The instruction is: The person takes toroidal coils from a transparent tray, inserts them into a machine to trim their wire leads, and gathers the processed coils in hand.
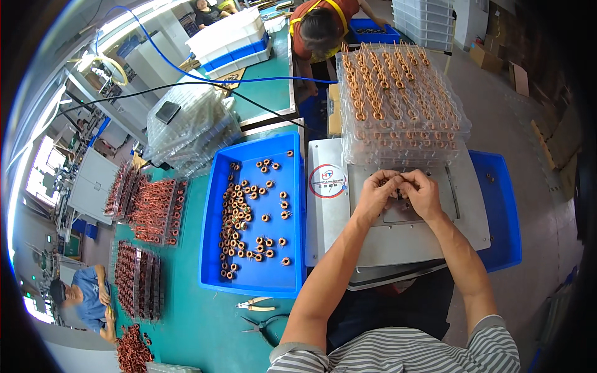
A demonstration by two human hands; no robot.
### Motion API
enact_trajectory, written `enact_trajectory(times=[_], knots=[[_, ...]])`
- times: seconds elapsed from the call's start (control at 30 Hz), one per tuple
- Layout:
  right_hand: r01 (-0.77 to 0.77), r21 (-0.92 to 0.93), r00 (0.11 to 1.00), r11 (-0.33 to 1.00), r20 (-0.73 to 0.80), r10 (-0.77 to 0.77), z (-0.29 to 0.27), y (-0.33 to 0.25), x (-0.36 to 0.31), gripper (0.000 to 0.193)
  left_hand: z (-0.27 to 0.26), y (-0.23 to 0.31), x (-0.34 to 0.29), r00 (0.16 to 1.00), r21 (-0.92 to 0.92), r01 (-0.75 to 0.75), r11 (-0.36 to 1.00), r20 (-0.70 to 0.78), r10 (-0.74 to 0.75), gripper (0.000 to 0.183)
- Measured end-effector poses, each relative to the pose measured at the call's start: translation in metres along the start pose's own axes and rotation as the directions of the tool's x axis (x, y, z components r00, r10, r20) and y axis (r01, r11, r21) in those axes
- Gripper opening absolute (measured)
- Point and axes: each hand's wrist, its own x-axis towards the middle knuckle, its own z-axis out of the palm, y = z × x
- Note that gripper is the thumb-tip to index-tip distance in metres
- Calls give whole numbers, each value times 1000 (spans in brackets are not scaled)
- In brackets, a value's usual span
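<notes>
My left hand [378,193] and my right hand [424,194] meet above the metal top of a grey machine [329,230], their fingertips pinched together. Whatever small piece they grip is mostly hidden by the fingers, so I cannot make out its kind. Just beyond them stands a stack of clear plastic trays [407,133], its top layer filled with rows of copper-wound ring coils [376,81] whose wire leads stick up. To the left of the machine, a blue tray [249,283] holds many loose copper-coloured ring coils [236,211].
Pliers [264,326] and cream-handled cutters [256,304] lie on the green table [205,329]. Racks of reddish coils [155,208] and empty-looking clear trays [189,127] stand left. Another blue tray [507,217] sits right of the machine. Co-workers [320,31] [87,298] are nearby.
</notes>
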Motion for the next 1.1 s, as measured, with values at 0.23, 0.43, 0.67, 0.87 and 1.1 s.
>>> enact_trajectory(times=[0.23, 0.43, 0.67, 0.87, 1.1], knots=[[19, -54, 1000, 998, 26, -17, -6, -14, 0, 18, -4, -7, 2, 1000, -36, -10, 999, 4, 10, 23], [14, -187, 999, 982, 49, -5, -26, -16, 12, 25, -19, -13, 11, 994, -151, 48, 987, -86, -61, 19], [188, -485, 924, 854, 382, 14, -29, -9, 13, 26, -24, -11, 10, 999, -190, 42, 981, -11, -45, 11], [244, -526, 888, 815, 459, 30, -19, -9, 8, 24, -20, -1, 4, 996, -308, 63, 949, 77, -41, 9], [344, -517, 882, 784, 465, -80, -10, 1, 6, 14, -26, 7, -4, 993, -447, 106, 888, 97, -69, 21]])
